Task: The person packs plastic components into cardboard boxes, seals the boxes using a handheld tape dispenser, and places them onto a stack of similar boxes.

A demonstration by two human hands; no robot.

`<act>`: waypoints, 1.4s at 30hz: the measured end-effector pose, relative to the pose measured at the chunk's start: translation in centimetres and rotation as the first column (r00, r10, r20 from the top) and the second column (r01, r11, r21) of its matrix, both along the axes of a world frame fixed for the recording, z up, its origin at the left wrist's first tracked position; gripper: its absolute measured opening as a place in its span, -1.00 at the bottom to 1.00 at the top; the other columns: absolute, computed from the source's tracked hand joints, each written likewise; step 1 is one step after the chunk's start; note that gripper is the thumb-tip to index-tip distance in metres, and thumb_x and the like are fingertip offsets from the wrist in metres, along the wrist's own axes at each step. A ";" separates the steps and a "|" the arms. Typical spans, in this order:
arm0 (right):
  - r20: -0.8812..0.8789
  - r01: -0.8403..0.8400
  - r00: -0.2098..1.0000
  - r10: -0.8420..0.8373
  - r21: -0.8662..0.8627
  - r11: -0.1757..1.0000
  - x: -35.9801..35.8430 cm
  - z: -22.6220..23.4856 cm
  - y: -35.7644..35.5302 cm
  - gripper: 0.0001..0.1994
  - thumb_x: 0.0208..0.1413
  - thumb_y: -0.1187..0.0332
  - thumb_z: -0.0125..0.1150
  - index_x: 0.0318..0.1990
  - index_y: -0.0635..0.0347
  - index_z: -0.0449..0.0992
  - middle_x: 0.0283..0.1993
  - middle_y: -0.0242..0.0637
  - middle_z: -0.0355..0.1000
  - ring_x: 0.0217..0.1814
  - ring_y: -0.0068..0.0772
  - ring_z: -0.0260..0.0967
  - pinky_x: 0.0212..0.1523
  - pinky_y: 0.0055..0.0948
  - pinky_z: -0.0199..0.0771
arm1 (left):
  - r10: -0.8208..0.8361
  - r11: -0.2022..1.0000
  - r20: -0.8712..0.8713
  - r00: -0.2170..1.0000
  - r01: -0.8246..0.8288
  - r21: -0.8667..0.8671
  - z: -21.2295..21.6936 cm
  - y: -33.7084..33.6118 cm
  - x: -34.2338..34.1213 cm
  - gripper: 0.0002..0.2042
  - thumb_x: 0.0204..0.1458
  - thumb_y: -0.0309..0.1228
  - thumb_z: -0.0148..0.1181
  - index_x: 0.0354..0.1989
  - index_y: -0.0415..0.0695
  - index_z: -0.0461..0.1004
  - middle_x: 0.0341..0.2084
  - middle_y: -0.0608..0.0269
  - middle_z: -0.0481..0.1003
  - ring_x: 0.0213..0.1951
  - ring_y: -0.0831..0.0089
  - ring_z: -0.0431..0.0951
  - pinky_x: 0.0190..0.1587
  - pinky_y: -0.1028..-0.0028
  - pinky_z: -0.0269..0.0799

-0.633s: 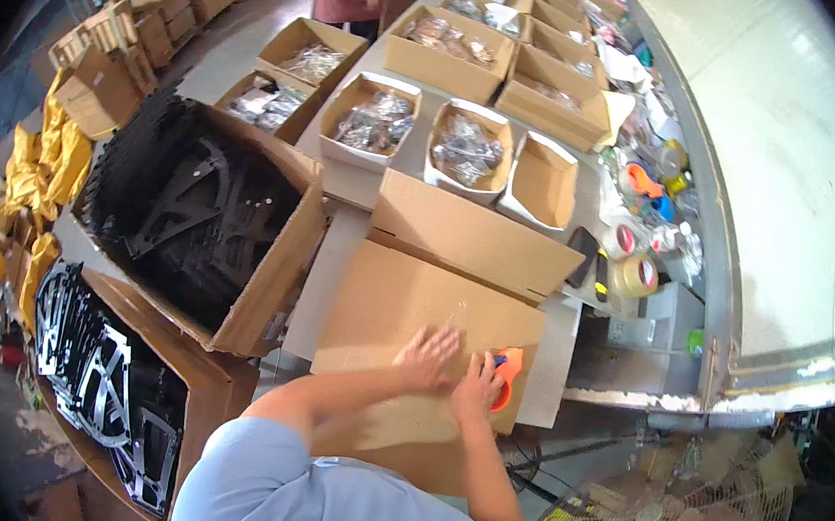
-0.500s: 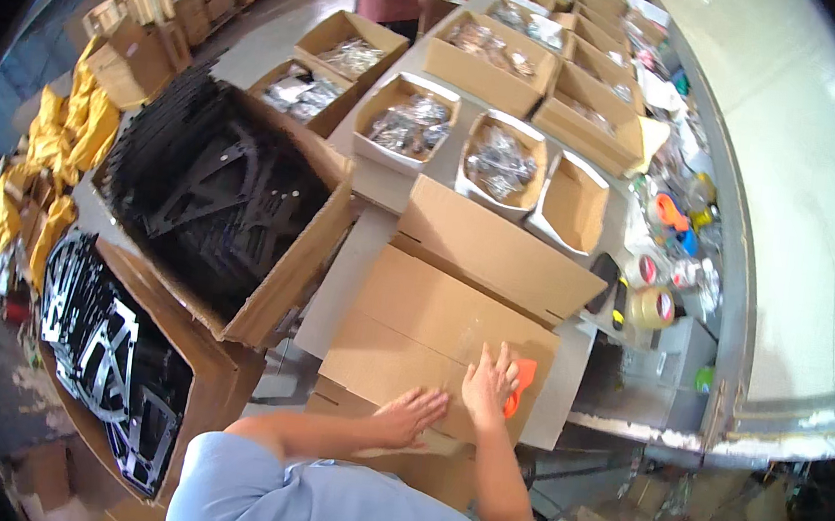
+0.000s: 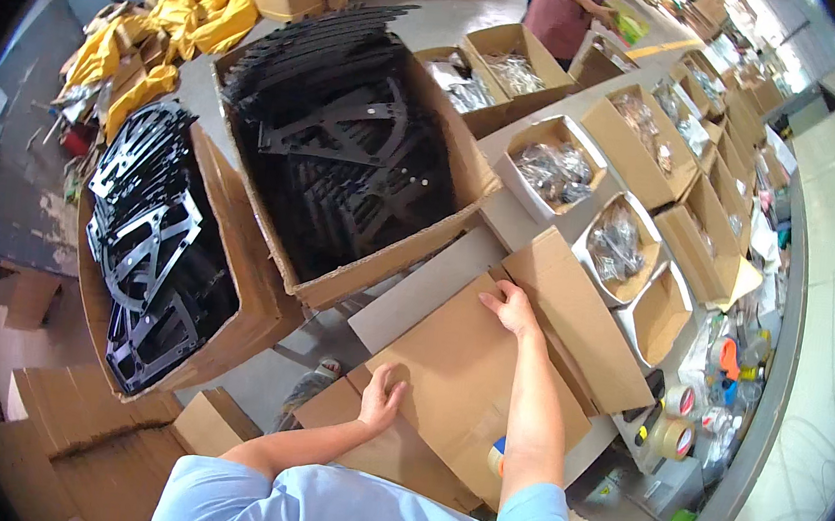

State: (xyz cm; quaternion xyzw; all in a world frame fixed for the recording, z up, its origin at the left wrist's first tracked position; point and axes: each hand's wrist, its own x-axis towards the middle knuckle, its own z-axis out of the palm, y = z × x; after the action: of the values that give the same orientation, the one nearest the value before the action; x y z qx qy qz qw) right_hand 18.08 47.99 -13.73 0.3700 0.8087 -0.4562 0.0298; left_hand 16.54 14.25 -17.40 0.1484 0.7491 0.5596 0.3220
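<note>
A brown cardboard box (image 3: 452,369) lies before me with a long flap (image 3: 583,317) standing out on its far right side. My left hand (image 3: 384,400) rests at its left edge, fingers slightly curled and thumb apart. My right hand (image 3: 511,308) reaches across to the seam by the far flap, its fingers spread. Neither hand grips anything visible. Beside my right forearm a roll of tape (image 3: 496,456) with a blue part shows on the cardboard; the forearm hides the rest of it.
Two large cartons of black metal brackets (image 3: 347,153) (image 3: 150,275) stand to the left. White boxes of bagged parts (image 3: 550,168) and brown cartons (image 3: 640,141) line the table beyond. Tape rolls (image 3: 672,436) sit at the right edge. A person (image 3: 561,18) works at the far end.
My view has swung left, so the scene sits further right. My right hand has left the orange tool and moved to the far flap; my left hand has shifted to the box's left edge.
</note>
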 end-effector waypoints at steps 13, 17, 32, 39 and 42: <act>-0.122 -0.264 0.932 0.341 0.413 0.871 -0.6 -1.9 -5.3 -0.73 0.09 0.17 0.20 -0.25 0.22 0.53 -0.12 -0.11 0.37 -0.07 -0.10 0.31 -0.05 -0.23 0.37 | 0.069 0.933 -0.247 0.967 -0.151 -0.327 2.1 -3.4 -3.1 -0.63 0.06 -0.16 0.19 -0.08 -0.17 0.51 0.00 0.00 0.32 0.05 0.21 0.28 0.14 0.35 0.17; 0.222 -0.356 0.930 0.294 0.331 0.874 -2.5 0.6 -5.6 -0.61 0.09 0.05 0.14 -0.43 0.26 0.55 -0.10 -0.17 0.37 0.08 -0.14 0.22 -0.01 -0.24 0.33 | -0.085 0.903 -0.322 0.943 -0.064 -0.425 1.2 -3.2 -4.7 -0.56 -0.09 0.01 0.27 -0.24 -0.14 0.61 0.15 -0.13 0.15 0.18 -0.05 0.08 0.23 0.17 0.02; 0.375 0.021 0.917 -0.137 0.298 0.954 12.8 12.0 -19.7 -0.42 0.06 -0.08 0.11 0.13 0.08 0.30 -0.12 0.06 0.46 -0.09 0.08 0.43 -0.08 -0.03 0.37 | -0.630 0.776 -0.262 0.731 0.582 -0.244 2.1 4.3 -11.0 -0.72 -0.11 -0.24 0.27 -0.39 -0.22 0.48 -0.40 0.05 0.51 -0.33 0.16 0.52 -0.27 0.29 0.43; 0.376 0.399 0.813 -0.444 0.194 0.896 19.0 8.8 -28.5 -0.41 -0.08 -0.14 0.25 -0.01 0.08 0.38 -0.16 0.04 0.47 -0.09 0.10 0.43 -0.09 -0.11 0.41 | -0.632 0.774 -0.123 0.765 0.613 -0.160 1.0 7.4 -11.0 -0.71 -0.21 -0.23 0.40 -0.60 -0.20 0.51 -0.63 0.18 0.50 -0.54 0.41 0.48 -0.42 0.36 0.40; 0.025 0.462 0.866 -0.500 0.345 0.817 16.5 11.3 -28.5 -0.51 -0.21 0.07 0.45 -0.26 0.12 0.31 -0.37 -0.06 0.43 -0.31 0.07 0.39 -0.27 -0.12 0.39 | -0.634 0.773 -0.131 0.762 0.628 -0.088 -1.8 8.0 -11.7 -0.76 -0.20 -0.28 0.40 -0.60 -0.19 0.52 -0.64 0.22 0.51 -0.55 0.46 0.47 -0.42 0.41 0.39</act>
State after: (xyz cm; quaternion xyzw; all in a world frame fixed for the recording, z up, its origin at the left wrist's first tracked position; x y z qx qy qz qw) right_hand 34.58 19.48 -2.40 0.5875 0.7501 -0.2862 -0.1020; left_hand 4.83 22.21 -19.24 0.4279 0.6887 0.3908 0.4357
